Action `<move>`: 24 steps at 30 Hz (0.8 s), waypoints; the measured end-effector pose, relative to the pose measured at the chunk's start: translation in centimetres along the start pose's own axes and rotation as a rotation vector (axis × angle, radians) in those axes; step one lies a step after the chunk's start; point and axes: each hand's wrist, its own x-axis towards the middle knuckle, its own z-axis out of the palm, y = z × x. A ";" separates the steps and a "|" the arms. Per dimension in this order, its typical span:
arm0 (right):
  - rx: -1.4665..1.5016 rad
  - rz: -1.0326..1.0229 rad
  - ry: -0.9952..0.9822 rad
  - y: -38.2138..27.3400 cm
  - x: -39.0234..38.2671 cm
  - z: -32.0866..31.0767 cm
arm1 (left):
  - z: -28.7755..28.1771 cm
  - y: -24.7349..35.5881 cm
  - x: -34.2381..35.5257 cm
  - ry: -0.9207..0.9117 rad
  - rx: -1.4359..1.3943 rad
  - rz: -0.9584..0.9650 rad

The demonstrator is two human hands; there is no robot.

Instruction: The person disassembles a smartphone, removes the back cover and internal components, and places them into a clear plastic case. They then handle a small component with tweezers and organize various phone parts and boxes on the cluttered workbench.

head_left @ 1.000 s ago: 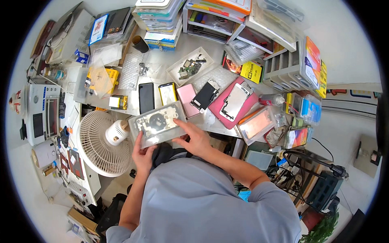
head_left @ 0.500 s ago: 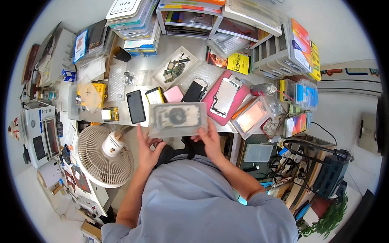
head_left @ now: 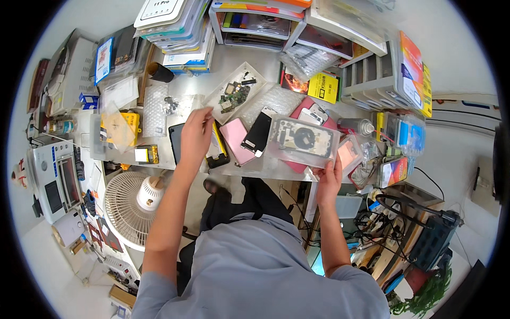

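The translucent box (head_left: 305,159) shows a dark ring (head_left: 304,139) on pale grey. The flat case (head_left: 237,141) is light pink; the mat (head_left: 301,106), deeper pink. The shirt (head_left: 281,271) is grey-blue.

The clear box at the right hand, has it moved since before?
Yes, to the right: the clear box was near the fan, and now it is partly hiding the pink mat.

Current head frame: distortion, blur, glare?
Head view: strong fisheye, black corners, edges bending toward the rim; head view: light broad and fairly even, pale glints on the bubble wrap; head view: left hand looks slightly soft, perhaps from motion; head view: milky plastic of the case hazes its contents.
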 end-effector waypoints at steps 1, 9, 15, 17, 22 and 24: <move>0.000 0.014 0.000 0.1 0.1 0.0 | 0.7 -1.0 1.2 -0.047 0.042 0.033; 0.008 0.055 0.031 -0.6 0.3 0.5 | 4.4 -1.3 5.0 -0.325 0.321 0.130; -0.005 0.085 0.034 -0.5 0.9 0.3 | 4.0 -1.4 5.0 -0.278 0.408 0.181; -0.001 0.089 0.032 -0.7 1.1 0.5 | 3.3 -1.0 5.0 -0.216 0.390 0.165; 0.011 0.097 0.018 -0.6 1.5 0.5 | 1.5 -0.2 5.0 -0.035 0.028 -0.114; 0.013 0.104 0.027 -0.8 1.6 0.7 | 1.3 -1.8 4.7 -0.009 -0.047 -0.138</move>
